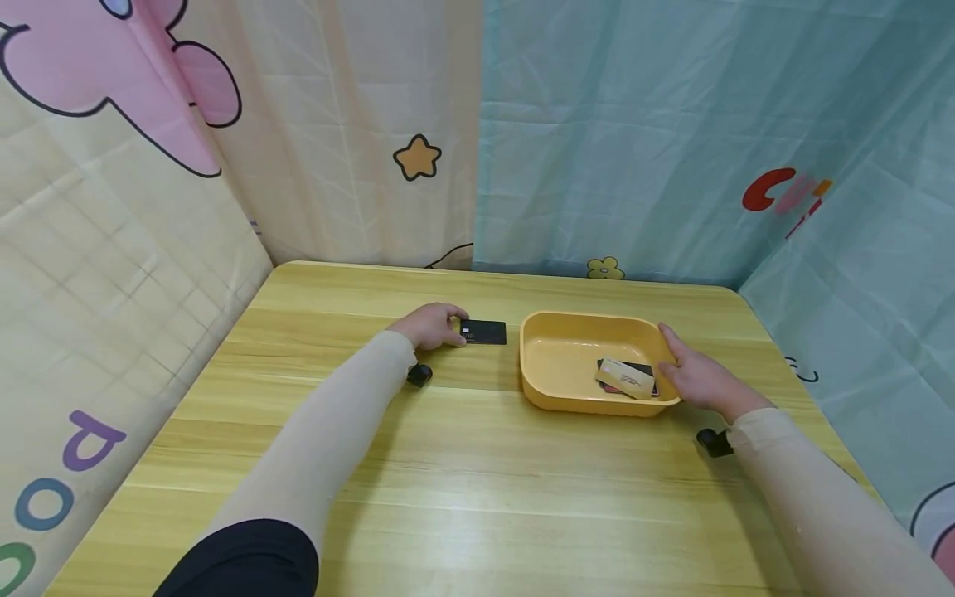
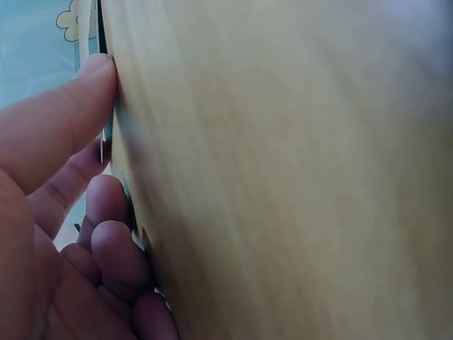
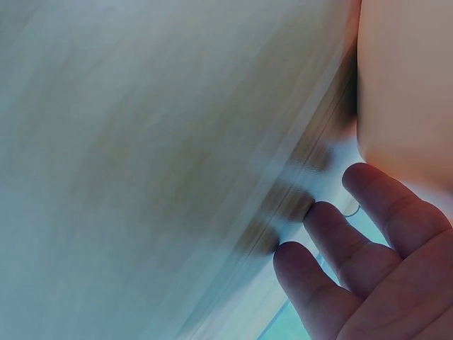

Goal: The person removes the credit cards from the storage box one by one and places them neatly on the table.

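Card [image 1: 483, 332] lies on the bench [image 1: 448, 481], pinched by our left grip [image 1: 431, 325]; our right grip [image 1: 697, 377], spread, rests on the tray [image 1: 567, 390].

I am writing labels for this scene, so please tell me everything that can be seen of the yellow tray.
The yellow tray is a shallow rectangular basin with rounded corners and a raised rim, and it looks like matte plastic. It sits upright on the wooden table, right of centre. Inside, near its right end, a tan card lies over a dark card. The right hand rests against its right rim.
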{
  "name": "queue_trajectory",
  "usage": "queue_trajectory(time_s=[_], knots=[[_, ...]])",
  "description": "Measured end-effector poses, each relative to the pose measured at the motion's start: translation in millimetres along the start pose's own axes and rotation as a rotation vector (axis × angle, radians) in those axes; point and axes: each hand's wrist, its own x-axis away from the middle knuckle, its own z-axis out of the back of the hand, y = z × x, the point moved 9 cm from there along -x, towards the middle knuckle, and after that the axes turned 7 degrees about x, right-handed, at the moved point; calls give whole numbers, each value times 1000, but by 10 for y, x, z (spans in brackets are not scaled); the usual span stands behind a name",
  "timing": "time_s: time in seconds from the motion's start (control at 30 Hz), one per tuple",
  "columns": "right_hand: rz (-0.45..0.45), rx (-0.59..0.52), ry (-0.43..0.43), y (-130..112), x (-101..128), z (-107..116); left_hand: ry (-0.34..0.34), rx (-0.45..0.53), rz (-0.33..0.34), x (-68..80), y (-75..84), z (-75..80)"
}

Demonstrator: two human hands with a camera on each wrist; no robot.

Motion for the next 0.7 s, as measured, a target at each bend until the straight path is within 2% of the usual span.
queue_trajectory(time_s=[0.7], knots=[[2,11,-10,-1,0,-1,-2,25,-1,59,24,11]])
